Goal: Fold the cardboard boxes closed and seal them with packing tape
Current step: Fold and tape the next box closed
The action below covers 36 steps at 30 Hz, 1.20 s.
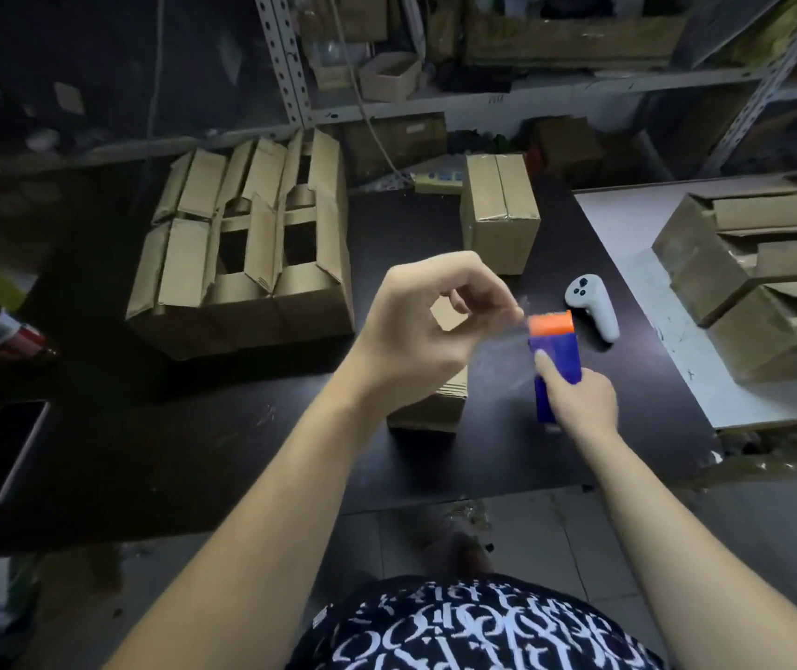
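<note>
While the right grip (580, 398) is curling around the blue-and-orange tape dispenser (556, 353), the left grip (416, 326) is pinching the clear tape (515, 326) right by its orange top. Both are hovering over a small cardboard box (435, 403) sitting near on the dark counter (193, 452). Far left, a bunch of open boxes (242, 244) are standing flaps up, insides too dark to tell. A closed box (500, 215) is standing far centre.

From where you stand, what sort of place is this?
Probably a packing room or stockroom: open cardboard boxes grouped on a dark table, metal shelving holding more cartons, and a tape dispenser gripped in the right hand, its tape pinched by the left hand.
</note>
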Motion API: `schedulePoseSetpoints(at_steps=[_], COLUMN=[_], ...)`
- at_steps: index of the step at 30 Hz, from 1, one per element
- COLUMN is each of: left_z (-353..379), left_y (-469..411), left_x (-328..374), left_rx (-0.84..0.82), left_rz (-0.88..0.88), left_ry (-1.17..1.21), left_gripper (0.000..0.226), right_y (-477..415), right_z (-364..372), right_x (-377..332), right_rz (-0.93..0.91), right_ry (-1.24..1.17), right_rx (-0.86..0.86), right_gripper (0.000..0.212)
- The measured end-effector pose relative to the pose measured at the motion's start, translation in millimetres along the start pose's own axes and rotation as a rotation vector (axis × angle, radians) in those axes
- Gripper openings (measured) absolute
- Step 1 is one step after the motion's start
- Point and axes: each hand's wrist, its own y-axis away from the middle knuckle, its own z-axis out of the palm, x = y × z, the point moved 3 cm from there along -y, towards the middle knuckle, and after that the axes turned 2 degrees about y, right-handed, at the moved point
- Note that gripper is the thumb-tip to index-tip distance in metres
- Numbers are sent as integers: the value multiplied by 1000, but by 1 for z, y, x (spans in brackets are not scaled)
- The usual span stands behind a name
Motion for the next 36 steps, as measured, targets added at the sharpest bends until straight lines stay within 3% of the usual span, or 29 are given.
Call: schedulePoseSetpoints(at_steps=[3,7,10,14,16,19,22,26,33,36], left_z=[-7,-10,-12,-16,-17,-18,-24,-32,-35,-35], left_y=[6,13,12,11,11,11,12,18,34,38], left_x=[-14,-22,-24,-29,-30,-30,-31,-38,-44,-47], left_rx=[48,127,146,156,159,149,198,347,484,529], left_rz=[-189,-294,-314,-355,-376,-400,-417,-457,-567,-598], left_ry=[83,216,211,193,202,190,159,81,161,194], left_gripper=[22,7,7,6,5,6,7,9,4,6], right_y=[8,5,7,18,29,50,67,69,70,75], right_z=[17,42,38,28,23,17,15,17,20,24], right_x=[18,35,38,11,-19,-71,-92,-84,-74,-70], right_rz=[-275,-420,-510,-581,-588,-644,-566,-249,-2,65], right_ry=[281,462,405,201,-36,-331,-571,-889,-1042,-1024], right_rx=[26,-40,40,195,56,-351,-556,-743,-749,-683], right_gripper=[34,28,38,33,50,63,46,74,63,47])
